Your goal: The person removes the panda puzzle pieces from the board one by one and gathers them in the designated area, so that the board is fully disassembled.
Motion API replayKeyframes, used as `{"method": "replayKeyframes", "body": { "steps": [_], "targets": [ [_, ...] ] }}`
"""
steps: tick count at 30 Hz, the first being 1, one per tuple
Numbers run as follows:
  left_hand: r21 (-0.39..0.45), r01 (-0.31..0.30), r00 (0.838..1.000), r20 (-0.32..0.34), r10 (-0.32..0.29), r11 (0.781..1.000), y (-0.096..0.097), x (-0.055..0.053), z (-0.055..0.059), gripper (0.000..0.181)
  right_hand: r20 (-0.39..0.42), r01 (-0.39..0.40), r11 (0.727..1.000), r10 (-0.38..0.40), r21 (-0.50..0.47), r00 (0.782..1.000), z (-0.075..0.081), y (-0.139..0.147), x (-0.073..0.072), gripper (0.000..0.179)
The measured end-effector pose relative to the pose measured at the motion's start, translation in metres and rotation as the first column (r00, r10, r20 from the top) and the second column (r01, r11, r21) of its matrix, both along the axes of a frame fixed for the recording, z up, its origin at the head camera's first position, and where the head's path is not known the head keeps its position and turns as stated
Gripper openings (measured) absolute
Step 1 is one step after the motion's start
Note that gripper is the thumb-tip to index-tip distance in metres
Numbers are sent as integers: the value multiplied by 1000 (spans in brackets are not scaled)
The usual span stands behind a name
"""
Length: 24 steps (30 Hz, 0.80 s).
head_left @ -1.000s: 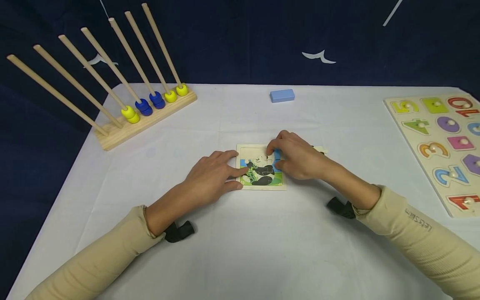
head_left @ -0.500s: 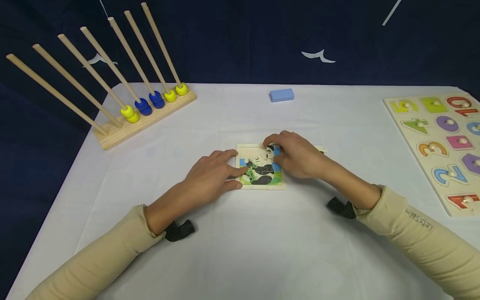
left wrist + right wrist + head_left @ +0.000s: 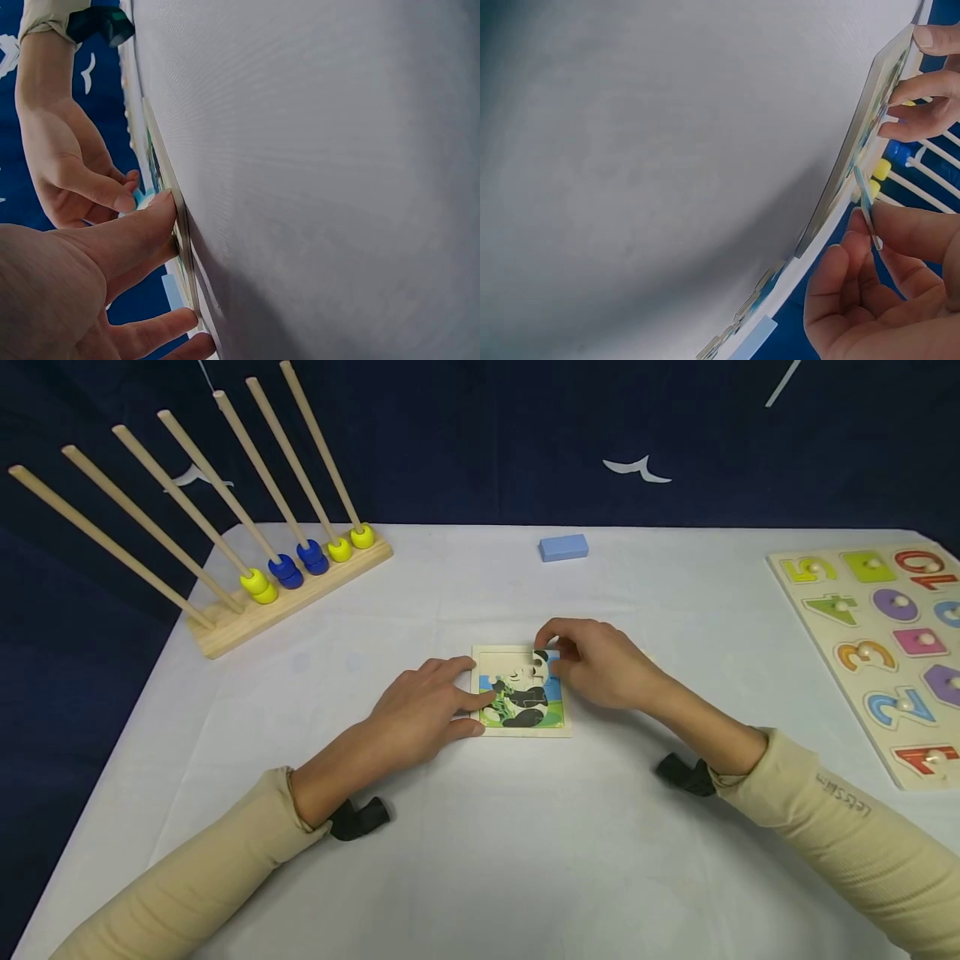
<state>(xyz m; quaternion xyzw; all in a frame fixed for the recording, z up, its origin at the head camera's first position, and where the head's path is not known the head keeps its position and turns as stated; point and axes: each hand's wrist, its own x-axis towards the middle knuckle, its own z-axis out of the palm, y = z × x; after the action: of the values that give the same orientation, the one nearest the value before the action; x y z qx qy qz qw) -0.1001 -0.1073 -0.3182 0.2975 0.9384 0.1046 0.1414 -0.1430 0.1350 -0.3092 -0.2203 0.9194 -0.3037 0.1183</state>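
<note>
We seem to steady the panda jigsaw (image 3: 524,700), our spread left hand (image 3: 423,710) on its left edge; our right hand (image 3: 606,664) pinches a tilted piece (image 3: 545,661) at far right

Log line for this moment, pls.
left grip: touching puzzle board | right grip: pinching tilted panda piece | far-left slot: bare
</note>
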Motion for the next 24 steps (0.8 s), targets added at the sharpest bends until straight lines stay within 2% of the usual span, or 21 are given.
{"method": "replayKeyframes", "body": {
  "steps": [5,10,13,16,24],
  "targets": [
    [-7,2,1000,-4,-2,1000,0,0,-1,45,-7,-17,999,17,-39,1000,0,2,-1,24],
    [-15,3,1000,1,-3,1000,0,0,-1,45,51,-11,991,18,-135,999,8,11,-2,24],
    [-18,-1,1000,4,1,1000,1,0,-1,45,105,23,982,-3,-188,994,14,18,-3,24],
    [-22,-7,1000,5,7,1000,1,0,-1,46,142,63,978,-35,-199,989,17,23,-3,25],
    [-18,-8,1000,4,8,1000,0,0,-2,46,187,140,969,-101,-203,977,13,40,-5,23]
  ]
}}
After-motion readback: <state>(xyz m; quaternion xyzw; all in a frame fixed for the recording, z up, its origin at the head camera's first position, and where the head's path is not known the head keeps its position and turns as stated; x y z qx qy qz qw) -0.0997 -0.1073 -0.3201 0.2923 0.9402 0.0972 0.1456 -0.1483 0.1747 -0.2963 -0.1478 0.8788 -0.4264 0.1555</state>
